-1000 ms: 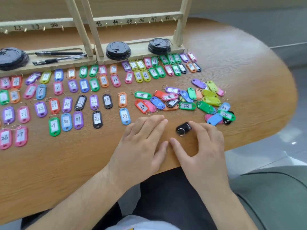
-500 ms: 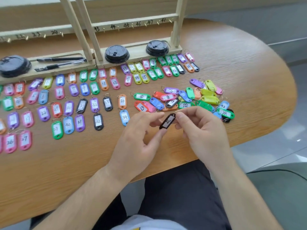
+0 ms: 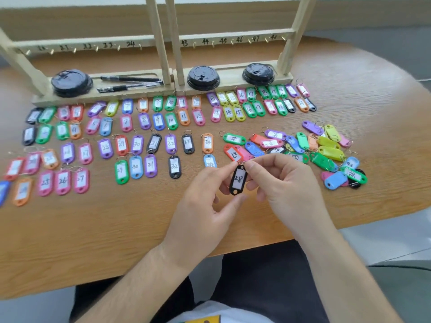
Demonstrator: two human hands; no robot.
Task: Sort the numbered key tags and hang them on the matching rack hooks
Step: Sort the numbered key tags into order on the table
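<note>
A black key tag [image 3: 238, 180] marked 28 hangs upright between my two hands above the table's front part. My left hand [image 3: 205, 201] pinches it at the top and underneath, and my right hand [image 3: 286, 185] grips its ring end from the right. Several coloured numbered tags [image 3: 144, 145] lie in sorted rows on the left and middle of the wooden table [image 3: 116, 229]. An unsorted heap of tags [image 3: 324, 148] lies at the right. The wooden rack [image 3: 163, 40] with numbered hooks stands at the back; the hooks in view are bare.
Black cup lids [image 3: 203, 78] and two pens [image 3: 130, 83] rest on the rack's base. The table's rounded edge curves close on the right and front. My lap sits under the front edge.
One second ago both hands lay on the table by the black tag. They have since lifted it and turned it upright, number side facing me. The view has shifted closer and to the left.
</note>
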